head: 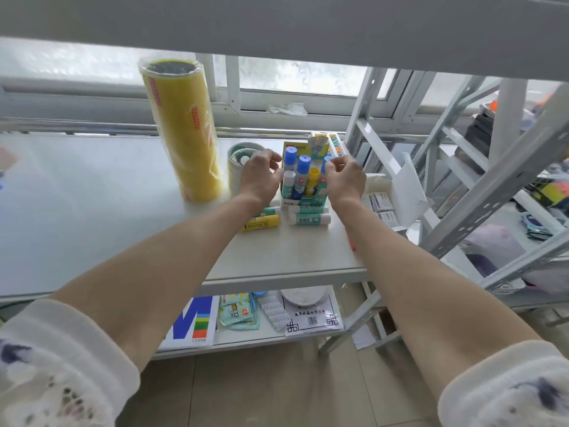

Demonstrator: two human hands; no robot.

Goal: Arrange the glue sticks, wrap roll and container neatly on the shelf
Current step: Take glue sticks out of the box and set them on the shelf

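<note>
A tall yellow wrap roll (181,127) stands upright on the white shelf (92,195). To its right is a round grey container (238,163). A green display box (303,197) holds upright glue sticks (300,172) with blue and yellow caps. More glue sticks (308,217) lie flat in front of the box, and a yellow one (261,223) lies under my left forearm. My left hand (261,174) hovers at the box's left side, fingers curled and apart. My right hand (346,175) is at the box's right side, fingertips pinched near a blue cap.
A tray of coloured pins (335,146) stands behind the box. White boxes (385,208) sit at the shelf's right end. The lower shelf (246,337) holds papers and packets. A metal rack frame (492,186) rises on the right. Another shelf board (277,26) hangs overhead.
</note>
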